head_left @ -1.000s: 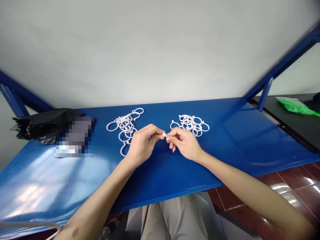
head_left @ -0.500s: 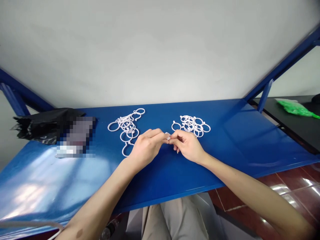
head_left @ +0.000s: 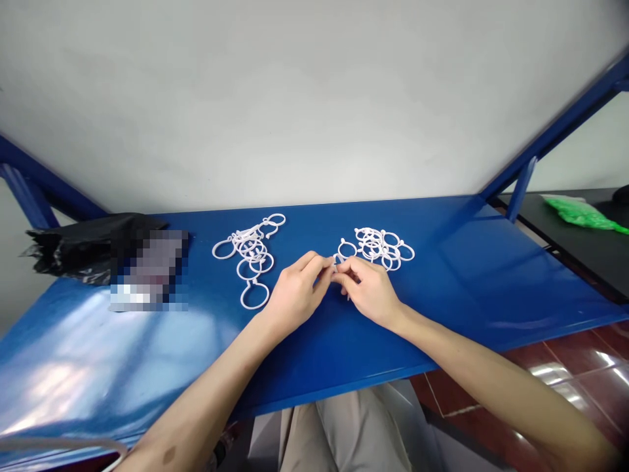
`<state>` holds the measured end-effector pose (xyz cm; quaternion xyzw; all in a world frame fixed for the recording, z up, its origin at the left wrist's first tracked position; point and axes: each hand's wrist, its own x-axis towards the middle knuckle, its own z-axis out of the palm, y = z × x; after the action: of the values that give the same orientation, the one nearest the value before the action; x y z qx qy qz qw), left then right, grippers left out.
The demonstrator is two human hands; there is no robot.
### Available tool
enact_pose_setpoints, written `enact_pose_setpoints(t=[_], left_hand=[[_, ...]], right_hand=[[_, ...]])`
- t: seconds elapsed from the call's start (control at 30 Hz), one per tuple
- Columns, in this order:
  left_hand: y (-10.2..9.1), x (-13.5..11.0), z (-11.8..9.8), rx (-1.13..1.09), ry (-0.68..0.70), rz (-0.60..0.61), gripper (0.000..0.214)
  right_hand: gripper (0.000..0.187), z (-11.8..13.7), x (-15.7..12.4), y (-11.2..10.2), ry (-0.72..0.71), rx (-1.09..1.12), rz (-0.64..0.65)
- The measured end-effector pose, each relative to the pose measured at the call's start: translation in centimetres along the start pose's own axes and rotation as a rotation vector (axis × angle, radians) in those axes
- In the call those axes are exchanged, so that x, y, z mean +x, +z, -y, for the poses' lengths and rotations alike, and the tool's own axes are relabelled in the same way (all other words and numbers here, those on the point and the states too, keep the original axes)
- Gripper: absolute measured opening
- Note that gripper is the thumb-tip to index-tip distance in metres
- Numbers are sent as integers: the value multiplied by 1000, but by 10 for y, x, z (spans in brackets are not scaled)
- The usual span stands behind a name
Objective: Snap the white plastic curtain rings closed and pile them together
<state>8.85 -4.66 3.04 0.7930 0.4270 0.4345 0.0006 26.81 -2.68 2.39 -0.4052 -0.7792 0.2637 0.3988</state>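
Note:
Both of my hands meet over the middle of the blue table (head_left: 314,367), fingertips pinched together on a small white plastic ring (head_left: 335,260) mostly covered by the fingers. My left hand (head_left: 302,285) is closed on its left side, and my right hand (head_left: 366,285) grips it from the right. Left of my hands lies a loose pile of white plastic rings (head_left: 250,249) with small hooked ends, one single ring (head_left: 255,307) at its near end. Just beyond my right hand sits a second pile of white rings (head_left: 381,246).
A black plastic bag (head_left: 73,246) lies at the table's left, with a blurred-out flat object (head_left: 152,269) beside it. Blue frame bars (head_left: 521,187) rise at both sides. To the right, a green bag (head_left: 584,213) rests on a dark surface. A white wall stands behind.
My left hand has shifted slightly right and its fingers have turned, uncovering the nearest ring of the left pile. The right hand stays nearly in place; the piles look the same.

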Motion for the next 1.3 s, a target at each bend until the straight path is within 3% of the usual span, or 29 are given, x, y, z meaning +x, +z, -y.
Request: enact_pose_setpoints(t=[0.37, 0.6, 0.77, 1.07, 1.2, 1.3], left_hand=[[1, 7, 2, -70, -42, -65, 6], [-3, 7, 0, -118, -108, -33, 6], [-2, 5, 0, -89, -90, -50, 6], [3, 0, -2, 27, -10, -86, 20], [3, 0, 0, 36, -19, -72, 7], [-4, 3, 6, 87, -69, 0, 17]], right_hand=[[13, 0, 4, -5, -199, -121, -75], [18, 2, 5, -9, -185, -173, -27], [18, 2, 5, -6, -176, -206, -17], [20, -1, 2, -7, -290, -317, 41], [22, -2, 8, -20, -318, -359, 53], [23, -8, 17, -40, -275, -438, -63]])
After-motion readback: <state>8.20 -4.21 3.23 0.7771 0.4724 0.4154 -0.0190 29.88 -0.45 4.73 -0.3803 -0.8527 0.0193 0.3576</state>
